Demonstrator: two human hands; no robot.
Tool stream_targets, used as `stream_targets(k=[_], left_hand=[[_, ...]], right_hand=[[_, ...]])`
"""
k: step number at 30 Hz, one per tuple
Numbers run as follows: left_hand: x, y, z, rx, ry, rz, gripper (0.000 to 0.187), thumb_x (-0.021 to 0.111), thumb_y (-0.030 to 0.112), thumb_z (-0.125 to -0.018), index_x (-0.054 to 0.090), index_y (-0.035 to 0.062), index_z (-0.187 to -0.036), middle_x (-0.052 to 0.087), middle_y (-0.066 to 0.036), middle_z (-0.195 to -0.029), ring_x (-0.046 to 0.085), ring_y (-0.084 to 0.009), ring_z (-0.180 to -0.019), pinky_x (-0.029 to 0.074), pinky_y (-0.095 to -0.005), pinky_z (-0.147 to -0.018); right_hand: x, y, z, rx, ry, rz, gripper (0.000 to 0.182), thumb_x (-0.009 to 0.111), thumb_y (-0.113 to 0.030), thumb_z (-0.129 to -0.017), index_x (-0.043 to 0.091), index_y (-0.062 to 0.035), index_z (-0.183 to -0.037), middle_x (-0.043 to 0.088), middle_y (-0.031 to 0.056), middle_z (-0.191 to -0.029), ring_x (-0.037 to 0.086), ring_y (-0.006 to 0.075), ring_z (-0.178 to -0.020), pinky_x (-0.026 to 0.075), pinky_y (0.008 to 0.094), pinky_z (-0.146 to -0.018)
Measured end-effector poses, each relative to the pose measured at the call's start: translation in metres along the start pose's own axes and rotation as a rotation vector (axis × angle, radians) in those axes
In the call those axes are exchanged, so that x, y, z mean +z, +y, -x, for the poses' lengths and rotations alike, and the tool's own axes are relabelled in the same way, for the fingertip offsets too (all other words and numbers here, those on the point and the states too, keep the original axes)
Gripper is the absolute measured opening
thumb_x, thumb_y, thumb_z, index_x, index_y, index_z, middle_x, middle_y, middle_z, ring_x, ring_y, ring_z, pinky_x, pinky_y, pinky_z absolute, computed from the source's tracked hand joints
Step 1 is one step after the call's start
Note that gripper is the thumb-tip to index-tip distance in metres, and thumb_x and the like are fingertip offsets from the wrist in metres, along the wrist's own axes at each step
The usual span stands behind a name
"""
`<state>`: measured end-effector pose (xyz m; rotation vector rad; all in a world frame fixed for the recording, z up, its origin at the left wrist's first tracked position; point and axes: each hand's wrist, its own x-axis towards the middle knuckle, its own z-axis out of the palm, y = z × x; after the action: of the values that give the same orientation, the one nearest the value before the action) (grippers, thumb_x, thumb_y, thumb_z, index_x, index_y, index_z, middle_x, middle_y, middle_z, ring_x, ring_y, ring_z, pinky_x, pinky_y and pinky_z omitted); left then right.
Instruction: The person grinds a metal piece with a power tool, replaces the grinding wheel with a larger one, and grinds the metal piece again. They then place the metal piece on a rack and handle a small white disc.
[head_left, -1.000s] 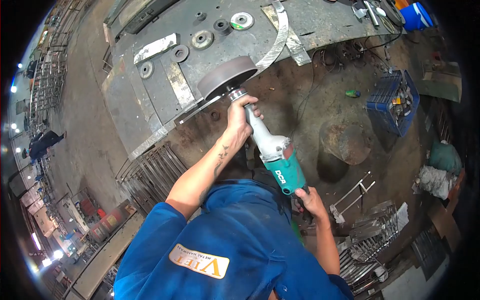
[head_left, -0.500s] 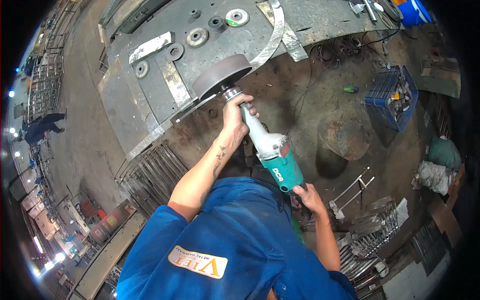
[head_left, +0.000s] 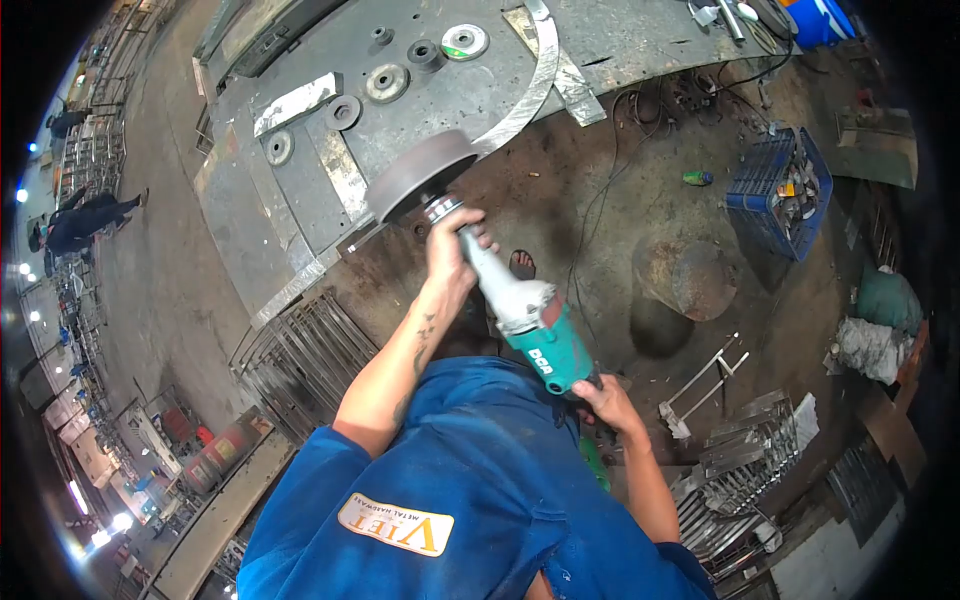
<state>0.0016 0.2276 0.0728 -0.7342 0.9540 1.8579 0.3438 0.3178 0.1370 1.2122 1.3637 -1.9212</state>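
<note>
I hold a green and grey polishing machine (head_left: 530, 330) with both hands. My left hand (head_left: 447, 252) grips its grey neck just behind the wide dark wheel (head_left: 420, 172). My right hand (head_left: 603, 398) holds the rear handle near my blue shirt. The wheel sits at the edge of a large steel plate (head_left: 450, 95), over a thin metal strip (head_left: 370, 232) that lies along that edge.
Several round flanges and discs (head_left: 386, 81) lie on the plate, with shiny curved strips (head_left: 535, 65). A blue crate (head_left: 782, 190), a rusty round block (head_left: 686, 277) and cables are on the dirt floor to the right. Metal grilles (head_left: 300, 355) are stacked at left. A person (head_left: 85, 217) stands far left.
The machine and both hands have shifted left and slightly up in view; the wheel now sits further left along the plate's edge. The distant person at left has moved.
</note>
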Motion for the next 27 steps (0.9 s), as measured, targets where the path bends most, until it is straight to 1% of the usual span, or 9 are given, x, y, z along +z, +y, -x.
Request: stream_targets(k=[4, 7, 10, 13, 14, 15, 18, 21, 27], left_hand=[[-0.042, 0.025, 0.05, 0.053, 0.051, 0.009, 0.014, 0.066, 0.013, -0.077, 0.054, 0.0099, -0.082, 0.043, 0.0, -0.061, 0.047, -0.0177, -0.055, 0.047, -0.0395, -0.062], [-0.045, 0.029, 0.082, 0.133, 0.114, 0.018, 0.013, 0.064, 0.014, -0.078, 0.051, 0.0105, -0.077, 0.043, -0.001, -0.06, 0.044, -0.0175, -0.054, 0.044, -0.0404, -0.062], [-0.032, 0.022, 0.059, 0.073, 0.057, 0.004, 0.015, 0.063, 0.014, -0.078, 0.049, 0.0111, -0.075, 0.043, -0.001, -0.06, 0.044, -0.0173, -0.054, 0.044, -0.0397, -0.062], [-0.001, 0.009, 0.017, -0.014, -0.054, -0.048, 0.018, 0.066, 0.016, -0.077, 0.049, 0.0116, -0.074, 0.045, -0.001, -0.06, 0.045, -0.0174, -0.053, 0.046, -0.0394, -0.061], [0.001, 0.002, -0.006, -0.104, -0.031, -0.023, 0.018, 0.068, 0.014, -0.076, 0.05, 0.0112, -0.077, 0.045, -0.001, -0.06, 0.046, -0.0172, -0.053, 0.046, -0.0393, -0.06], [0.027, 0.0, 0.0, -0.018, -0.07, -0.061, 0.018, 0.068, 0.011, -0.075, 0.051, 0.0112, -0.08, 0.046, -0.001, -0.061, 0.047, -0.0172, -0.052, 0.046, -0.0394, -0.059], [0.042, -0.002, -0.005, -0.026, -0.07, -0.092, 0.018, 0.068, 0.01, -0.075, 0.052, 0.0115, -0.082, 0.049, -0.001, -0.062, 0.049, -0.0172, -0.05, 0.047, -0.0396, -0.059], [0.015, 0.011, 0.007, -0.009, -0.049, -0.078, 0.018, 0.068, 0.01, -0.076, 0.052, 0.011, -0.081, 0.05, -0.002, -0.063, 0.05, -0.0175, -0.05, 0.048, -0.0392, -0.056], [-0.078, 0.057, 0.047, 0.032, -0.005, -0.078, 0.017, 0.068, 0.009, -0.076, 0.052, 0.0118, -0.08, 0.05, -0.002, -0.063, 0.049, -0.0175, -0.05, 0.047, -0.0377, -0.054]], right_hand=[[0.012, -0.002, -0.001, 0.031, -0.088, 0.016, 0.049, 0.077, -0.048, -0.081, 0.068, 0.0002, -0.085, 0.061, 0.0046, -0.063, 0.054, 0.0115, -0.046, 0.042, 0.0274, -0.043], [0.014, 0.006, 0.003, -0.009, -0.045, 0.15, 0.049, 0.078, -0.047, -0.08, 0.068, 0.0005, -0.085, 0.06, 0.0042, -0.063, 0.054, 0.0114, -0.046, 0.042, 0.0276, -0.043], [0.009, 0.011, 0.008, -0.024, -0.05, 0.089, 0.048, 0.077, -0.046, -0.082, 0.068, 0.0012, -0.089, 0.06, 0.0036, -0.065, 0.055, 0.011, -0.048, 0.043, 0.0271, -0.044], [0.004, 0.007, 0.017, -0.159, 0.076, -0.124, 0.044, 0.072, -0.04, -0.09, 0.065, 0.0031, -0.093, 0.062, 0.0029, -0.069, 0.054, 0.01, -0.049, 0.042, 0.0259, -0.046], [0.005, 0.001, 0.018, -0.166, 0.129, -0.176, 0.044, 0.07, -0.042, -0.09, 0.064, 0.0018, -0.088, 0.061, 0.0032, -0.066, 0.053, 0.0096, -0.049, 0.041, 0.0255, -0.045], [0.002, 0.0, 0.015, -0.161, 0.126, -0.145, 0.046, 0.068, -0.044, -0.091, 0.063, 0.0014, -0.087, 0.06, 0.0035, -0.064, 0.052, 0.0097, -0.048, 0.04, 0.0255, -0.045], [0.002, -0.004, 0.014, -0.133, 0.104, -0.073, 0.056, 0.063, -0.055, -0.091, 0.061, 0.0004, -0.085, 0.057, 0.0042, -0.058, 0.052, 0.0106, -0.047, 0.039, 0.0263, -0.044], [0.023, 0.004, 0.012, -0.083, 0.075, -0.041, 0.061, 0.058, -0.061, -0.091, 0.059, -0.0001, -0.087, 0.056, 0.0046, -0.06, 0.051, 0.0112, -0.048, 0.039, 0.0268, -0.044], [0.109, 0.018, 0.014, -0.017, 0.01, 0.046, 0.065, 0.061, -0.064, -0.088, 0.062, 0.0009, -0.089, 0.058, 0.0048, -0.062, 0.054, 0.011, -0.049, 0.042, 0.0276, -0.044]])
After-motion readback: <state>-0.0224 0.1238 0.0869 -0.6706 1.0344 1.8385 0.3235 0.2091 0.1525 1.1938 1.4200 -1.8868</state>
